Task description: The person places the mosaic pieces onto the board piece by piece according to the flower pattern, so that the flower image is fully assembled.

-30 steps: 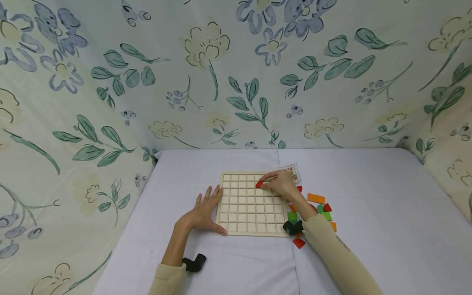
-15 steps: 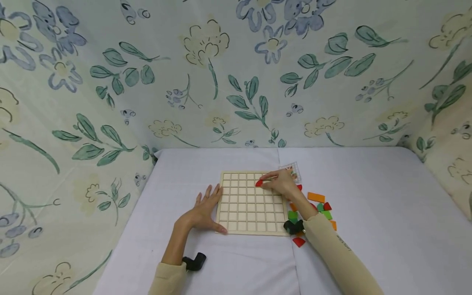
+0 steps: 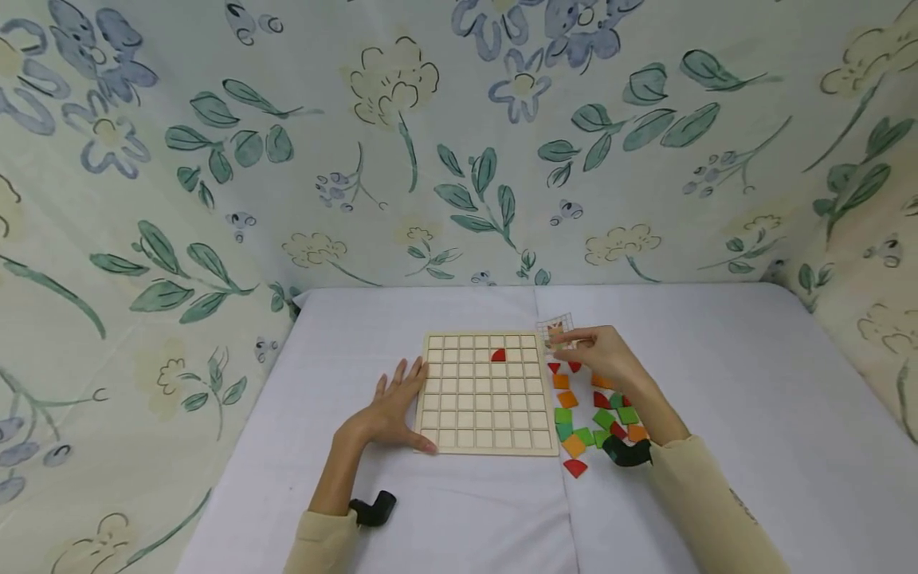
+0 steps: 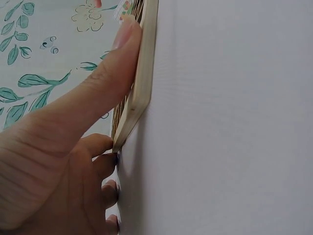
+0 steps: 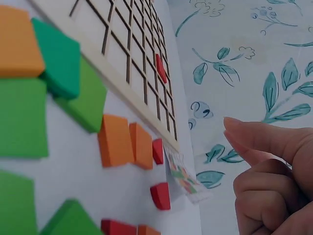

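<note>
A wooden grid board [image 3: 466, 391] lies on the white cloth, with one red quarter-round piece [image 3: 498, 355] in a cell of its second row from the back. My left hand [image 3: 390, 410] rests at the board's left side, fingers spread; in the left wrist view its thumb [image 4: 110, 68] lies along the board's near edge. Holding nothing, my right hand [image 3: 610, 355] hovers right of the board, near a small pattern card [image 3: 561, 320]. The right wrist view has that hand's thumb and index finger extended, the other fingers curled.
Loose orange, green and red pieces [image 3: 604, 418] lie scattered right of the board, partly under the right forearm. A red piece [image 3: 575, 468] sits nearest the front. Floral fabric [image 3: 459, 159] hangs behind the table.
My right hand has let go of the red quarter-round piece, which stays on the board, and has moved right to the card. The left hand keeps its place at the board.
</note>
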Demonstrator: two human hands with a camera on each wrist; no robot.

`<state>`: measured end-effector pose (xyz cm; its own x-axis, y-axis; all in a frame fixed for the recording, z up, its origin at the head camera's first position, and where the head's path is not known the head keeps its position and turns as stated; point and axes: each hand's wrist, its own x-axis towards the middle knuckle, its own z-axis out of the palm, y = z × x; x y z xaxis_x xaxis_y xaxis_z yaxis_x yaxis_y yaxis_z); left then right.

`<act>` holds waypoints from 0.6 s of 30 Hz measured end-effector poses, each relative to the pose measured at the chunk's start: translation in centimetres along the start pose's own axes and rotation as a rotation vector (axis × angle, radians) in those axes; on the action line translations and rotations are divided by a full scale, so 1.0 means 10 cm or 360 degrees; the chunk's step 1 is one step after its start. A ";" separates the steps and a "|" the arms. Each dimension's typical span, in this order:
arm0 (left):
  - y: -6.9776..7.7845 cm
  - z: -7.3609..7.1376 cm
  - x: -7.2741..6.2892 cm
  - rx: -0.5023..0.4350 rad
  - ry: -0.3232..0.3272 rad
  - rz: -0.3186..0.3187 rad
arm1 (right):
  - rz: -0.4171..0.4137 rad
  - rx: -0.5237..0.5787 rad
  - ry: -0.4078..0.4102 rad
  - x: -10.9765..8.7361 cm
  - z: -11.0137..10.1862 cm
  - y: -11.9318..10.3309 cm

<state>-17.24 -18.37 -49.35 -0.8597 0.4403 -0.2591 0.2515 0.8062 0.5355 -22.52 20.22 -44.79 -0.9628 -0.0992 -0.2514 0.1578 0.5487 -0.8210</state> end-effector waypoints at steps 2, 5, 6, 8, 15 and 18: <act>0.00 0.00 -0.01 -0.0004 -0.0006 -0.0001 | 0.0044 -0.0034 0.0027 -0.06 -0.07 0.07; 0.01 -0.01 -0.02 -0.0006 -0.0010 -0.0003 | 0.0108 -0.0074 0.0062 -0.11 -0.13 0.18; 0.01 -0.01 -0.02 -0.0001 -0.0012 -0.0006 | 0.0121 -0.0076 0.0068 -0.12 -0.13 0.22; 0.02 -0.02 -0.02 -0.0003 -0.0004 -0.0004 | 0.0152 -0.0062 0.0075 -0.12 -0.13 0.28; 0.02 0.00 -0.01 -0.0014 0.0007 -0.0011 | 0.0173 0.0030 0.0047 -0.06 0.00 0.36; 0.01 0.01 -0.01 -0.0026 0.0009 -0.0005 | 0.0187 0.0071 0.0048 -0.02 0.07 0.34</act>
<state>-17.09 -18.24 -49.35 -0.8628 0.4357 -0.2563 0.2417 0.8010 0.5477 -21.62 21.47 -47.88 -0.9430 -0.0110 -0.3325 0.2792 0.5174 -0.8089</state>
